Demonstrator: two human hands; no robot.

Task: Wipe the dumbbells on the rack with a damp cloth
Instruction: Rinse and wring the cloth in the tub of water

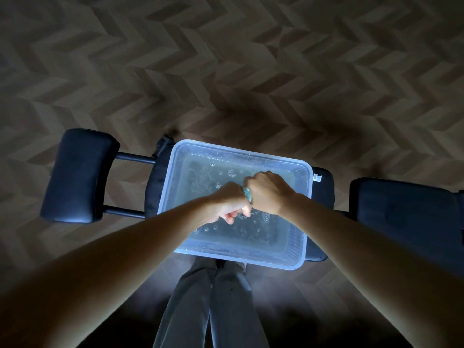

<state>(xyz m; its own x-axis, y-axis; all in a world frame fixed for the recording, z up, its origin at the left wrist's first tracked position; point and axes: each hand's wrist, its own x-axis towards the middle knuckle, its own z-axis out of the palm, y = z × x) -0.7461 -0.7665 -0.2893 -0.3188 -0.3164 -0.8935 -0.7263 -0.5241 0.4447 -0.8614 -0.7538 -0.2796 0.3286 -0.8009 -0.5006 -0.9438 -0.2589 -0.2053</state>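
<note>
Herringbone wood floor (226, 71) lies dim behind a black padded bench (77, 174), on which a clear plastic tub (308, 217) sits, holding water (226, 234) dotted with bubbles. Over the water, a person's left hand (229, 205) and right hand (267, 192) are fisted side by side around a teal cloth (247, 194) (only a sliver shows between them), fingers curled tight on it. Grey trouser legs (211, 310) stand just beside the tub's near edge.

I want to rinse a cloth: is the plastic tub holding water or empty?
Holding water: bubbles float on the surface inside the tub.
</note>
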